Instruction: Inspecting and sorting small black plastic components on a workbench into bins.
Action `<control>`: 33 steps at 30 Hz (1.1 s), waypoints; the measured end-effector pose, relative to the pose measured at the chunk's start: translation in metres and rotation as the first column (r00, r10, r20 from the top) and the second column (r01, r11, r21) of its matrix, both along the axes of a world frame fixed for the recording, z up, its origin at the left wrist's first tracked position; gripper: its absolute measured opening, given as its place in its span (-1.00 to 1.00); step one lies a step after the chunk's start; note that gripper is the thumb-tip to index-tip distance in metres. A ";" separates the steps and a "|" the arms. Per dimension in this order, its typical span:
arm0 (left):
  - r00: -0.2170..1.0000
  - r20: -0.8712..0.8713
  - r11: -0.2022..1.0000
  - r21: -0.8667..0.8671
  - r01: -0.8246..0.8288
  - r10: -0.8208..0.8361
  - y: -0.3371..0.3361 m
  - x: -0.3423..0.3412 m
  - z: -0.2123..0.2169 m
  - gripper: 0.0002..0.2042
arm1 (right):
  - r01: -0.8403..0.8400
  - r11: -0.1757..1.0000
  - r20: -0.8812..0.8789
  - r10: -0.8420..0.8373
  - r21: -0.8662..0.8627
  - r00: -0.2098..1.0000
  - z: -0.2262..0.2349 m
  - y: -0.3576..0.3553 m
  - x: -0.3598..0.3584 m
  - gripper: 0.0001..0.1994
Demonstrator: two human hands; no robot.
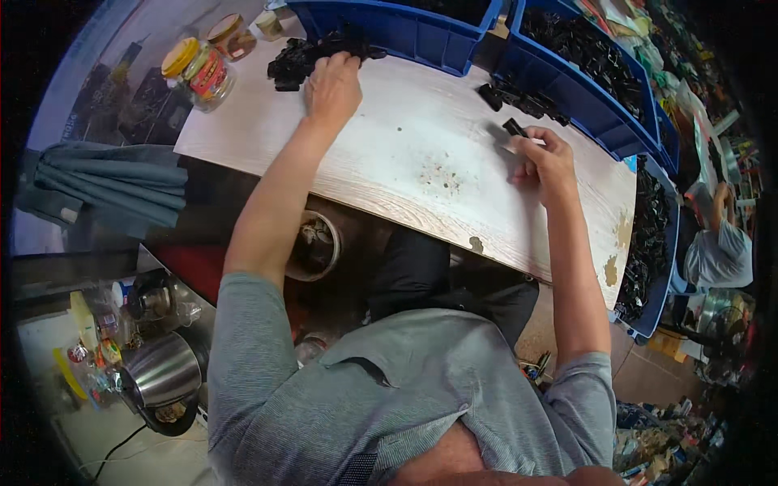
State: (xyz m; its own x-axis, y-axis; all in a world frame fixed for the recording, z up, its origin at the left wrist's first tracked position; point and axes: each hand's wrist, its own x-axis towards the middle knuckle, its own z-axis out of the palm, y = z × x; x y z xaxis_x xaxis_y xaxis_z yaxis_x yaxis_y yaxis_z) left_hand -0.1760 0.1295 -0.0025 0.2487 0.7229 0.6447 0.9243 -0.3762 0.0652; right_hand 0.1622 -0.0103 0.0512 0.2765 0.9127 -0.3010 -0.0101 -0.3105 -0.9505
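My left hand (334, 87) reaches into a pile of small black parts (293, 65) at the far left of the pale wooden table (381, 158). Its fingers are bent down onto the pile, and what they grip, if anything, is hidden. On the right, my right hand (545, 162) pinches a small black plastic piece (514, 127) between thumb and fingers, above the tabletop. Just beyond it lies a short row of similar black parts (527, 103), beside a blue bin.
Blue bins (405, 31) line the far edge; the right-hand bin (575, 93) holds many black parts. Another bin (666, 267) stands beyond the table's right edge. Yellow-lidded jar (203, 77) at the left corner, a bucket (334, 243) below. Another person (721, 251) sits far right.
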 end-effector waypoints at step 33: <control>0.936 0.137 0.939 -0.077 0.336 -0.324 -0.051 0.059 0.003 -0.76 | 0.104 0.989 0.402 -0.139 0.108 0.905 -0.011 0.053 0.042 -0.73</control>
